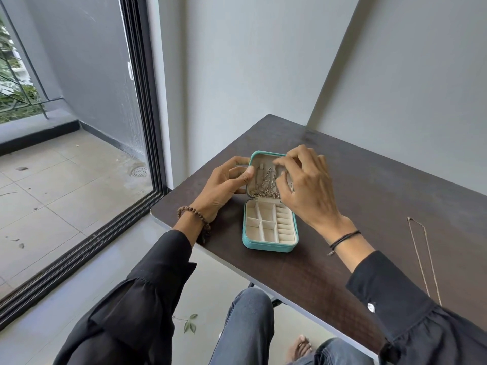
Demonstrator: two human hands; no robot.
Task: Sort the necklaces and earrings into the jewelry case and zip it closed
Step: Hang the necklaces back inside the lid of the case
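A small teal jewelry case (268, 246) lies open on the dark table, its cream tray of empty compartments facing me and its lid (257, 156) standing up behind. Silver chain necklaces (266, 180) hang inside the lid. My left hand (226, 185) grips the lid's left edge, thumb on the inside. My right hand (305, 185) is at the lid's right side, fingertips pinched at the hooks near the top of the chains. A long thin necklace (424, 259) lies stretched out on the table to the right. No earrings are visible.
The dark wooden table (369, 180) stands in a corner against grey walls. A sliding glass door (142, 127) to a balcony is at the left. My knees and a bare foot show below the table's near edge.
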